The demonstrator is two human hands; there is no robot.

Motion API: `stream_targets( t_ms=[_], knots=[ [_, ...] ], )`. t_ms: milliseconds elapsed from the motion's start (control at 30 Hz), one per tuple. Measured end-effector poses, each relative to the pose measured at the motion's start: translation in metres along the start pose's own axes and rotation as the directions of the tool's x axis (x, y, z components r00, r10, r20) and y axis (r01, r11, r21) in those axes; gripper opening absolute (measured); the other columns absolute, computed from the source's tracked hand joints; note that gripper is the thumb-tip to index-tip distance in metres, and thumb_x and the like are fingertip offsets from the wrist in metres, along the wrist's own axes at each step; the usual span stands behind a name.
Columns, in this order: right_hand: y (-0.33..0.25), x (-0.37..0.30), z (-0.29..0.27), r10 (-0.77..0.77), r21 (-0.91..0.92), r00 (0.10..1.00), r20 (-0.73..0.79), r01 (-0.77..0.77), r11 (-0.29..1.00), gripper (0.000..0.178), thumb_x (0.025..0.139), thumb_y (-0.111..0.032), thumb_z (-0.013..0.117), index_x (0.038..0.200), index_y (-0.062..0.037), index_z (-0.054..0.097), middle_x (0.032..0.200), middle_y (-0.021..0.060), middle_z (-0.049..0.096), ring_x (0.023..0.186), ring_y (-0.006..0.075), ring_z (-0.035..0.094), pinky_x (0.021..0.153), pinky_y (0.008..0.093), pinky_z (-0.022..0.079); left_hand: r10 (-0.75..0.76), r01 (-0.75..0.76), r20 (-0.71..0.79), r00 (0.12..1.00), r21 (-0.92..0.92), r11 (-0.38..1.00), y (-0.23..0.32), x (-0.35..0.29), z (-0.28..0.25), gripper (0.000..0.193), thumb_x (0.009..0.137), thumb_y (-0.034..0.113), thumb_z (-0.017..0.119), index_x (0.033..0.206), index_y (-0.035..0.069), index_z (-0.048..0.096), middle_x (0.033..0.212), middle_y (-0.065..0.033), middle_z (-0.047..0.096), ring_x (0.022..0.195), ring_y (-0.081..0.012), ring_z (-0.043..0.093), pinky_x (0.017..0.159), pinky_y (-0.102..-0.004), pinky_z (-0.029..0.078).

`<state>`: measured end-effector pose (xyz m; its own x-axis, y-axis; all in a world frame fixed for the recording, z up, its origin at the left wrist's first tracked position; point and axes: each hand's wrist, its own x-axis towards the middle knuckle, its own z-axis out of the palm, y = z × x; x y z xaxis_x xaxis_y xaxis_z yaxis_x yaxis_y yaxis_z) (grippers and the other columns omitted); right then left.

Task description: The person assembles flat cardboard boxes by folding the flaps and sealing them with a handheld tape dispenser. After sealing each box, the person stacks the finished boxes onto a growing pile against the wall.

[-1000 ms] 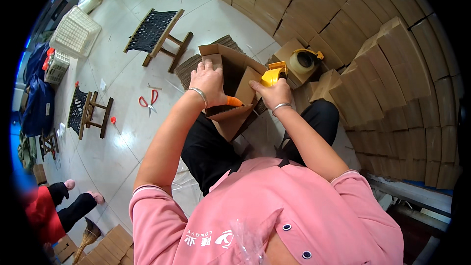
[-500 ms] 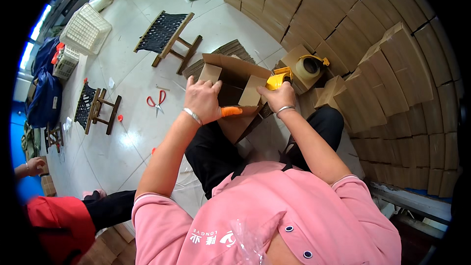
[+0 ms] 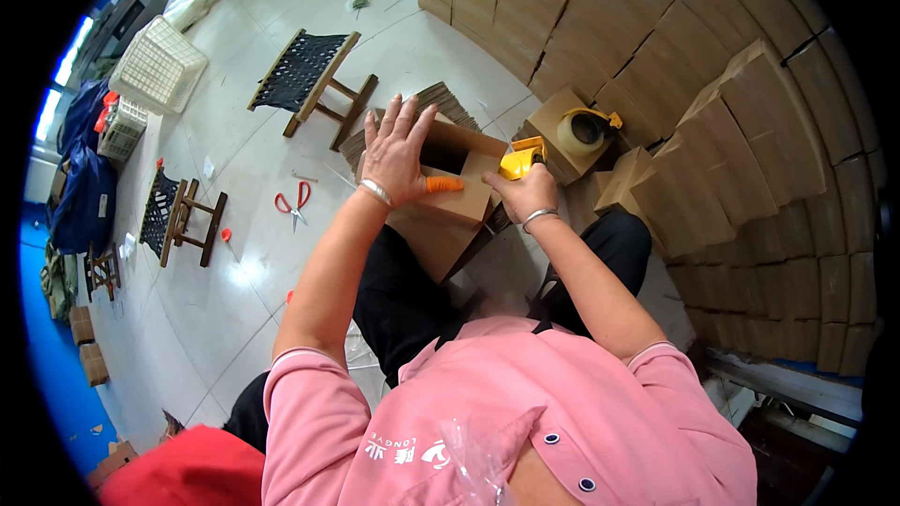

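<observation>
Between my knees sits an open cardboard box [image 3: 427, 232], its flaps partly folded in and a dark gap showing at the top. My left hand [image 3: 397, 157] lies over its left side with fingers stretched upward. An orange cover [image 3: 443, 185] is on that thumb, which lies along a flap. In my right hand [image 3: 528, 193], at the box's right edge, is a yellow tape dispenser [image 3: 521, 159]. That hand's thumb touches the box. A stack of flat cardboard [image 3: 448, 105] lies just behind the box.
Carton stacks [image 3: 619, 14] wall in the right. A tape roll [image 3: 579, 134] sits on a small box. Red-handled scissors [image 3: 293, 203] and low folding stools [image 3: 302, 70] are on the floor at left. A person's red garment [image 3: 183, 468] shows at lower left.
The box's near flap has folded down over the opening. My left fingers have straightened and spread. The dispenser has shifted slightly left and down. The other person's red garment has moved closer.
</observation>
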<state>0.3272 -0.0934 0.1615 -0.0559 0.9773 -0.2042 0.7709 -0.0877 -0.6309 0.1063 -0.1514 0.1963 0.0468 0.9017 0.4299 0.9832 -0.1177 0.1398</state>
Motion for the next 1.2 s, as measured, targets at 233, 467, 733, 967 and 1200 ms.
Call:
stream_targets(
  t_ms=[233,467,733,967,1200],
  knots=[
    [0.035,0.027,-0.016,0.114,0.571,0.993,0.043,-0.118,0.813,0.039,0.076,-0.035,0.079,0.081,0.0016,0.067,0.072,0.0036,0.063,0.060,0.0112,0.059,0.055,0.0278,0.048,0.171,-0.175,-0.041,0.984,-0.137,0.975,-0.009,-0.014,0.008,0.055,0.077,0.054,0.064,0.097,0.003,0.057,0.099,-0.0106,0.057,0.099,-0.0314,0.053,0.100,-0.0495,0.032],
    [-0.044,0.009,-0.085,-0.269,0.880,0.961,0.059,0.077,0.468,0.035,0.085,-0.032,0.069,0.093,0.0018,0.061,0.071,0.0060,0.060,0.055,0.0126,0.057,0.049,0.0242,0.045,-0.143,0.142,-0.051,0.988,-0.028,0.989,-0.003,-0.014,0.025,0.037,0.084,0.025,0.057,0.116,0.006,0.053,0.117,-0.0133,0.055,0.113,-0.0330,0.048,0.101,-0.0474,0.032],
    [-0.047,0.001,-0.028,-0.521,0.823,0.814,0.255,0.100,0.559,0.037,0.084,-0.030,0.062,0.095,0.0052,0.061,0.073,0.0091,0.062,0.055,0.0141,0.058,0.051,0.0249,0.045,-0.115,0.140,0.403,0.908,-0.033,0.990,-0.033,-0.012,0.010,0.050,0.086,0.026,0.053,0.134,0.009,0.049,0.144,-0.0124,0.040,0.138,-0.0287,0.029,0.109,-0.0551,0.022],
    [-0.072,-0.002,-0.049,-0.520,0.665,0.647,0.557,0.026,0.746,0.040,0.081,-0.026,0.058,0.104,0.0061,0.059,0.077,0.0099,0.064,0.063,0.0149,0.061,0.059,0.0249,0.048,-0.111,0.155,0.264,0.958,-0.153,0.976,-0.051,-0.030,0.015,0.051,0.082,0.021,0.056,0.133,0.014,0.050,0.145,-0.0088,0.039,0.140,-0.0288,0.025,0.109,-0.0490,0.025],
    [-0.070,0.001,-0.037,-0.522,0.574,0.712,0.469,0.203,0.793,0.039,0.085,-0.030,0.065,0.101,0.0052,0.059,0.074,0.0072,0.062,0.055,0.0133,0.059,0.050,0.0243,0.048,-0.399,0.199,-0.236,0.886,-0.584,0.787,-0.061,-0.040,0.018,0.027,0.086,0.003,0.049,0.109,0.004,0.064,0.117,-0.0173,0.061,0.112,-0.0313,0.057,0.091,-0.0419,0.048]
  ],
)
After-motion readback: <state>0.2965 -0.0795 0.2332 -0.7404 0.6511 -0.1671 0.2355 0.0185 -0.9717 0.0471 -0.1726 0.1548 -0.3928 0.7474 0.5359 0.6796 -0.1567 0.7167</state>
